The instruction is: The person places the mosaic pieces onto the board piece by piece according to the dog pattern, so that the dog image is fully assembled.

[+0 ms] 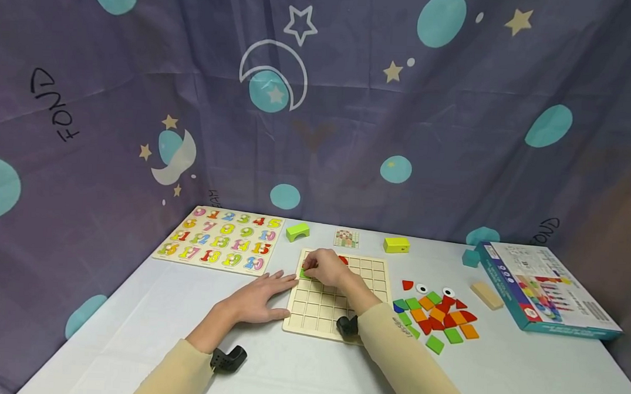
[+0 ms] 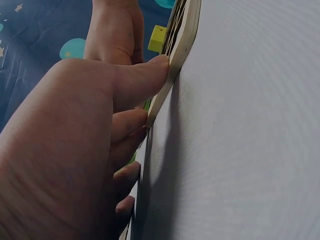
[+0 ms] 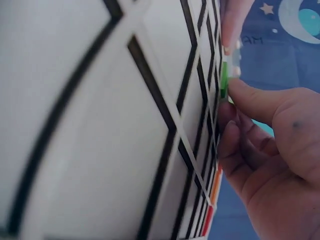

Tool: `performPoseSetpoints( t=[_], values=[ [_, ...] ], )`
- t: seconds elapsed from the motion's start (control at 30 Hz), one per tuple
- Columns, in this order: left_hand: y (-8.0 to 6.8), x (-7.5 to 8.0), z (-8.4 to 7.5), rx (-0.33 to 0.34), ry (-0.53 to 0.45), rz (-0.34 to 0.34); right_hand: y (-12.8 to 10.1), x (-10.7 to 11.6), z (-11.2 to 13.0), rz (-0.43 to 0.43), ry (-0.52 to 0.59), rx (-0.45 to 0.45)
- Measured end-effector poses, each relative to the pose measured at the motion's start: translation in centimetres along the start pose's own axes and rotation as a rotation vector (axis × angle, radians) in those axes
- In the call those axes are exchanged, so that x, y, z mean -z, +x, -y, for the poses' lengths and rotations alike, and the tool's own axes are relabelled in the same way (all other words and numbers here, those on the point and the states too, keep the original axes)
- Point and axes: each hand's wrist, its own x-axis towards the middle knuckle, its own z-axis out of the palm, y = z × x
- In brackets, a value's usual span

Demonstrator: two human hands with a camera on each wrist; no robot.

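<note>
A wooden grid board [image 1: 337,298] lies on a white table [image 1: 130,324]. The right hand [image 1: 327,267] curls over the board's far left corner, its fingertips [image 3: 235,95] pinching a green tile [image 1: 305,273] that sits in a cell there (the wrist view shows the tile edge-on against the grid). The left hand [image 1: 260,297] lies flat on the table just left of the board, fingers straight and holding nothing, its fingertips [image 2: 150,75] touching the board's left edge. Right of the board lies a heap of loose tiles [image 1: 437,317], red, orange and green. A number puzzle [image 1: 221,240] lies to the board's far left, and a box [image 1: 546,289] well to its right.
</note>
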Motion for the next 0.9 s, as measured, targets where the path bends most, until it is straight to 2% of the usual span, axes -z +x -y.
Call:
performPoseSetpoints(
  t=[0.17, 0.47, 0.63, 0.9],
  values=[
    [0.1, 0.0, -0.1, 0.003, -0.004, 0.003, -0.8, 1.1, -0.2, -0.007, 0.009, 0.01],
    [-0.1, 0.1, 0.0, 0.011, 0.003, 0.0, -4.0, 5.3, -1.8, -0.054, 0.1, 0.024],
    [-0.1, 0.2, -0.2, 0.01, 0.002, -0.002, -6.2, 7.3, -3.5, -0.079, 0.124, -0.003],
    [-0.1, 0.0, -0.3, 0.008, -0.002, 0.008, -9.3, 9.8, -5.7, -0.131, 0.099, -0.079]
  ],
)
